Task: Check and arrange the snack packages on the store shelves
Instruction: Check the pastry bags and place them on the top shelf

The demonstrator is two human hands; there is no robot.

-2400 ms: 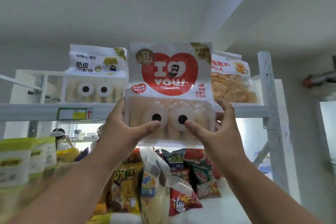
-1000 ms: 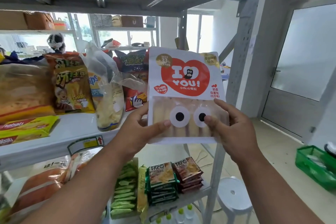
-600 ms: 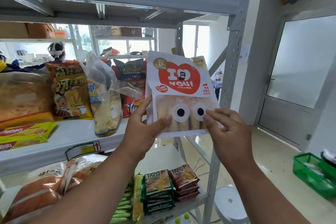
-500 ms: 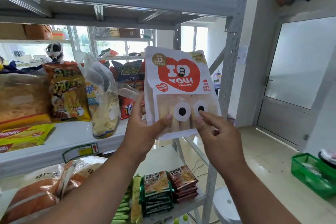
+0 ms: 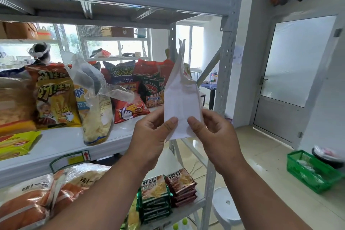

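held package (image 5: 182, 97): white snack bag, upright, turned so its plain white side and narrow edge face the camera; crimped top seal points up; held in front of the shelf's right post
grip: left hand (image 5: 151, 136) and right hand (image 5: 214, 134) pinch its bottom corners, thumbs pressed on the near face
yellow chip bag (image 5: 56, 97): upright on the middle shelf, at the left
clear chip bag (image 5: 97, 110): upright beside it, top open and slack
red bag (image 5: 130, 108): leaning back, behind the held package's left side

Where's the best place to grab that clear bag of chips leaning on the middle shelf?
Probably the clear chip bag's loose, empty upper half, approached from the front. The chips have settled at the bottom, so the crumpled top gathers easily without crushing them. Both hands currently hold the white package.
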